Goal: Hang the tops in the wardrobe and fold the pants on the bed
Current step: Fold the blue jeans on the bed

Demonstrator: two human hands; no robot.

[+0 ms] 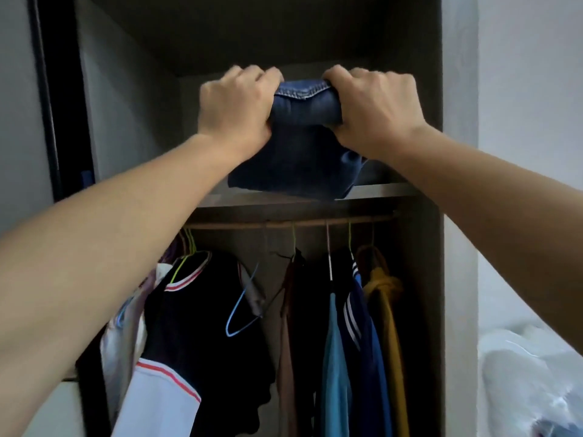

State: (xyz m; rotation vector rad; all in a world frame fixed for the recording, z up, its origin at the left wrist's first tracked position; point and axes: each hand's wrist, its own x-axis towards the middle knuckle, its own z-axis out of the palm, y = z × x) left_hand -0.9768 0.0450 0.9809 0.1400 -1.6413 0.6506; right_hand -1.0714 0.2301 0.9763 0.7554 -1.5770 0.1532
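Near the top middle of the frame, the left hand (235, 104) and right hand (375, 105) both squeeze the folded jeans (303, 146) over the shelf (375, 190), and the jeans could slip off if let go too near its edge.

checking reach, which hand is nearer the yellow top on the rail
Right. The right hand grips the folded jeans almost straight above the yellow top; the left hand is above and further left.

No writing to read.
The folded jeans (304, 143) at upper centre and the hanging clothes (202, 298) along the bottom carry no legible label, brand or number.
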